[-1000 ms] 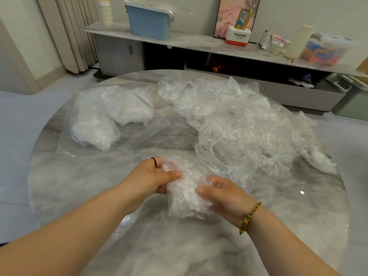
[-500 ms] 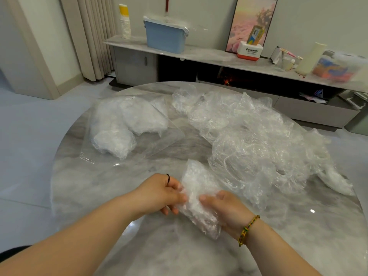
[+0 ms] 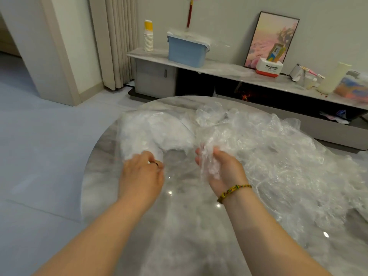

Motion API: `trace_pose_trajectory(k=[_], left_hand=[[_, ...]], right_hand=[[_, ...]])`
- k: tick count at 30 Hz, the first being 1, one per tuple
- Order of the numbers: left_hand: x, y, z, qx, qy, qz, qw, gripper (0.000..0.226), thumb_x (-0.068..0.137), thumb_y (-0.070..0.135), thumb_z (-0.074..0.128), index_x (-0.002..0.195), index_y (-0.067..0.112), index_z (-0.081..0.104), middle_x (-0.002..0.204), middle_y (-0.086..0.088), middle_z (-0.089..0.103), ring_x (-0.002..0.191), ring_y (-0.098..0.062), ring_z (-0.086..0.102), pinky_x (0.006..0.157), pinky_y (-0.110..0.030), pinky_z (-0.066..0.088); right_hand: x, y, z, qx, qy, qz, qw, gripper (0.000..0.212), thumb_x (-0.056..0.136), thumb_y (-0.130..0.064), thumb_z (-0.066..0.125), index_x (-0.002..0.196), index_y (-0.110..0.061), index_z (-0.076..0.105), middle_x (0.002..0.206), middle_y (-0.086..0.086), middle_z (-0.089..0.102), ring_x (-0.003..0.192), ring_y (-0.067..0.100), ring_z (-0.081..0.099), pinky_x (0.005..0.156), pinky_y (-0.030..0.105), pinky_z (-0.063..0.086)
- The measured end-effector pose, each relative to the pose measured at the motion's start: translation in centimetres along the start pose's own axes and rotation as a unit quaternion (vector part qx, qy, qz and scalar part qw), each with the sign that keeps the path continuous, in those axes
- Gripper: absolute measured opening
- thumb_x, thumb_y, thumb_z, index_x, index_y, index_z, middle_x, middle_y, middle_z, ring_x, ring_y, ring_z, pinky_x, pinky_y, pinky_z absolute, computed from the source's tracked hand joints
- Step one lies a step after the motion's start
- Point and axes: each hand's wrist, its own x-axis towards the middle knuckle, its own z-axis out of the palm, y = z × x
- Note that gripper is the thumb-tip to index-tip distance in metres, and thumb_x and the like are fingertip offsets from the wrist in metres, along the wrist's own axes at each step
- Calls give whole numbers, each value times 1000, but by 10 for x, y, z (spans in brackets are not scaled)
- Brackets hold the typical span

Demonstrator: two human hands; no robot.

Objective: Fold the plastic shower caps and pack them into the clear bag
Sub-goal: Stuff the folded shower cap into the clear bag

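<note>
Where the round marble table (image 3: 179,226) fills the lower view, its grey-veined top gleams with small spots of light. Across its right half sprawls the heap of loose shower caps (image 3: 278,156) — thin, see-through film, crumpled and puffed, with white elastic edging looping out at the near side.

Left of the heap, toward the far rim, the clear bag (image 3: 155,120) lies flat on the table. Inside it the packed caps (image 3: 169,136) show as cloudy white lumps, and a small white label sits near the bag's far edge. The bag's near edge is just beside both hands.

Smaller than these is the folded shower cap (image 3: 206,164), held above the table between bag and heap. It is bunched into a narrow, upright wad, milky where the layers stack and glassy at the top, where loose film sticks up past the fingertips.

The right hand (image 3: 223,172) grasps it, palm turned leftward, with fingers and thumb curled round the wad. The left hand (image 3: 141,174) is at the bag's near left part, its back to the camera and its fingers curled under — whether they pinch the bag's film I cannot tell.

A woven yellow-and-green bracelet (image 3: 233,191) circles the right wrist, and a thin dark ring (image 3: 157,163) sits on a left finger.
</note>
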Motion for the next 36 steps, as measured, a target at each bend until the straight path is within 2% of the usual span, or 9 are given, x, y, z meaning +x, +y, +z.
trace_pose_trajectory(k=[3,9,14,16,25,30,32,34,36], left_hand=[[-7,4,24,-32,-190,18,981,48,98,25,35,145,19,27,145,0,33,131,-18,33,103,-26,27],[-14,-1,39,42,-371,112,921,56,98,25,33,149,25,7,156,-2,-1,143,-18,-2,114,-33,-3],[-16,-10,36,54,-423,92,900,59,97,36,35,148,31,5,157,1,2,143,-21,-5,114,-46,-8],[-17,-12,33,57,-446,67,891,62,96,42,36,147,34,2,156,-2,-9,141,-23,-18,111,-50,-11],[-19,-21,29,51,-464,48,883,73,90,50,43,145,41,-4,153,-3,-23,140,-22,-24,110,-50,-12],[-18,-20,27,49,-470,49,880,73,90,49,45,145,41,-3,153,-3,-23,140,-22,-24,111,-50,-12],[-17,-20,26,50,-475,48,877,74,90,49,45,145,41,-3,153,-2,-23,139,-22,-24,111,-51,-12],[-17,-19,25,50,-477,49,876,74,89,50,45,145,41,-3,153,-2,-23,139,-22,-25,112,-50,-12],[-16,-20,25,48,-478,49,876,74,89,49,45,146,40,-2,153,-2,-23,139,-22,-25,112,-50,-12]], right_hand=[[17,3,19,-18,-35,15,999,27,94,-1,38,79,-2,59,60,2,68,55,12,66,62,23,54],[38,25,31,-295,-99,105,945,30,89,9,41,65,-5,55,62,9,58,83,34,65,55,29,45],[49,25,35,-790,-151,124,581,10,87,-3,48,83,-8,55,73,4,52,77,21,46,56,23,34],[49,27,38,-844,-161,133,494,23,91,-5,45,110,-2,56,98,12,55,87,22,50,53,21,33],[57,28,40,-698,-29,212,683,41,96,-3,37,135,9,33,145,21,32,133,29,33,103,29,29],[58,36,43,-506,19,286,814,32,99,-3,26,116,-4,53,94,16,57,42,14,53,52,12,47],[68,40,41,-380,46,304,872,39,99,-6,21,119,-31,42,65,3,39,30,13,43,80,3,44],[64,43,42,-376,54,294,877,38,99,-9,21,76,8,45,71,-8,38,62,8,56,94,8,37],[63,46,42,-366,58,280,886,37,100,-8,22,131,4,38,83,-7,42,93,15,53,96,22,38]])
